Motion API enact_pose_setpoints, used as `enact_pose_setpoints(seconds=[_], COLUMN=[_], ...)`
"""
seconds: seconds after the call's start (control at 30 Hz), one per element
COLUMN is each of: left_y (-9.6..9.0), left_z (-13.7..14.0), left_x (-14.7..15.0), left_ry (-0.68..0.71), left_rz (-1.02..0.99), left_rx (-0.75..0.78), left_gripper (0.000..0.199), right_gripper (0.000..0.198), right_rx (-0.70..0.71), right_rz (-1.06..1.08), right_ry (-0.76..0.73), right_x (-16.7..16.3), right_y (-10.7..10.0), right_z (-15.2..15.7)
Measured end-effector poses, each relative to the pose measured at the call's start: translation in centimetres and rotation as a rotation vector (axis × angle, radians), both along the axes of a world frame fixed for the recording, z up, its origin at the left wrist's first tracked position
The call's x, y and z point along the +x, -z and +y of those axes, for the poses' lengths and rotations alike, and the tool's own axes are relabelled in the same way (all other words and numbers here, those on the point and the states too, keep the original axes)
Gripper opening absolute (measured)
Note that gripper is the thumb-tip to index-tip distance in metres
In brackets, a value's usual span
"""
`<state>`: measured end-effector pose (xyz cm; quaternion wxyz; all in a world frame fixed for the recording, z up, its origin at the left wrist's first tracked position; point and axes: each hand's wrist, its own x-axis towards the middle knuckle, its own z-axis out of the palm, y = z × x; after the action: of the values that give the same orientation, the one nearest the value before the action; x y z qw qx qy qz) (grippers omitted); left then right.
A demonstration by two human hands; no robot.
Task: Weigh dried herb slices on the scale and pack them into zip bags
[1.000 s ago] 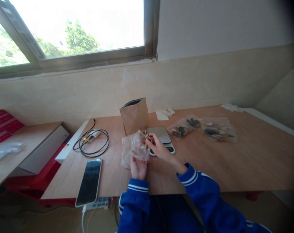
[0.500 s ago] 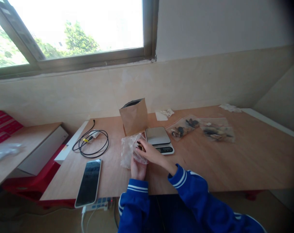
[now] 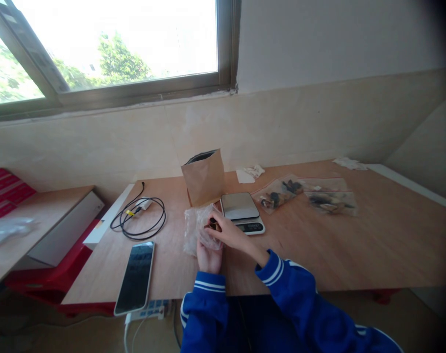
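Note:
My left hand (image 3: pixel 209 258) cups a crinkled clear plastic bag (image 3: pixel 192 230) from below, in front of the paper pouch. My right hand (image 3: pixel 228 231) is at the bag's mouth, its fingers closed around small dark brown pieces (image 3: pixel 214 225) whose kind I cannot make out. Just beyond the hands, a kitchen scale (image 3: pixel 239 206) with a metal plate lies bare. An open brown kraft paper pouch (image 3: pixel 204 177) stands upright behind the plastic bag.
To the right lie two zip bags, one with dark pieces (image 3: pixel 276 198) and one with mixed brown bits (image 3: pixel 331 203). A phone (image 3: pixel 135 277) overhangs the table's front edge, with a coiled black cable (image 3: pixel 160 215) behind it. White crumpled paper (image 3: pixel 255 170) rests near the wall.
The right fingers have shifted slightly in the bag's mouth, and more of the brown pieces shows between them. The plastic bag has crumpled a little differently. Everything else stays put.

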<state>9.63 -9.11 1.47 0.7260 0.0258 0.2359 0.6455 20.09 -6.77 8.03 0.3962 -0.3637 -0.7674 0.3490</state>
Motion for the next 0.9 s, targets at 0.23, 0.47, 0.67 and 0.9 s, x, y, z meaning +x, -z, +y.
enact_pose_setpoints(seconds=[0.23, 0.47, 0.67, 0.9], left_y=[0.8, 0.9, -0.6, 0.0], left_z=[0.3, 0.1, -0.1, -0.1], left_x=[-0.3, -0.4, 0.2, 0.1], left_ry=[-0.012, -0.047, -0.044, 0.011], left_rz=[-0.100, -0.156, -0.114, -0.066], left_rx=[0.027, 0.001, 0.048, 0.060], left_gripper=[0.035, 0.039, 0.041, 0.039], right_gripper=[0.019, 0.017, 0.018, 0.020], right_rx=[-0.069, -0.106, -0.128, -0.148], right_rz=[0.189, 0.213, 0.093, -0.011], right_ry=[0.083, 0.061, 0.064, 0.085], right_x=[0.3, 1.4, 1.4, 0.5], right_y=[-0.3, -1.3, -1.1, -0.1], right_z=[0.5, 1.3, 0.9, 0.9])
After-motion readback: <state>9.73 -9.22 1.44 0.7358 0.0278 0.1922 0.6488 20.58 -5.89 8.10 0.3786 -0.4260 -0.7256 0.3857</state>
